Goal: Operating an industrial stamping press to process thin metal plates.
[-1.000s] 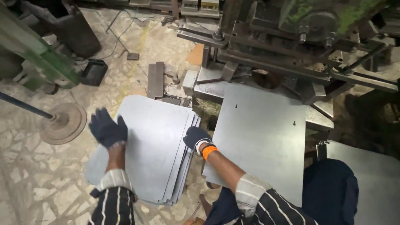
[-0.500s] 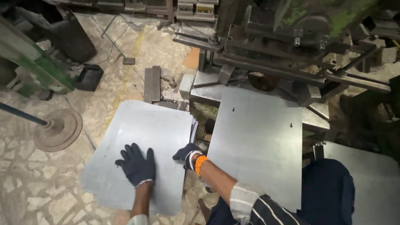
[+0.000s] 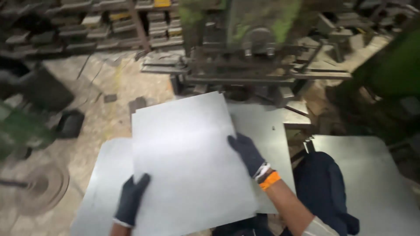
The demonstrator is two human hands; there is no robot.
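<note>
I see a big grey metal sheet (image 3: 188, 161) held up flat in front of me, above the stack of sheets (image 3: 103, 183) on the floor. My left hand (image 3: 130, 199) in a dark glove grips its near left corner, fingers closed on the edge. My right hand (image 3: 247, 153) holds the right edge, fingers lying flat on top. Another sheet (image 3: 267, 131) lies under it by the green press (image 3: 245, 43).

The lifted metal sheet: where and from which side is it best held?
Probably by its two opposite side edges near the lower corners, coming from the person's side. The metal sheet is wide, thin and flat, so the left hand at its lower left and the right hand on its right edge steady it.
</note>
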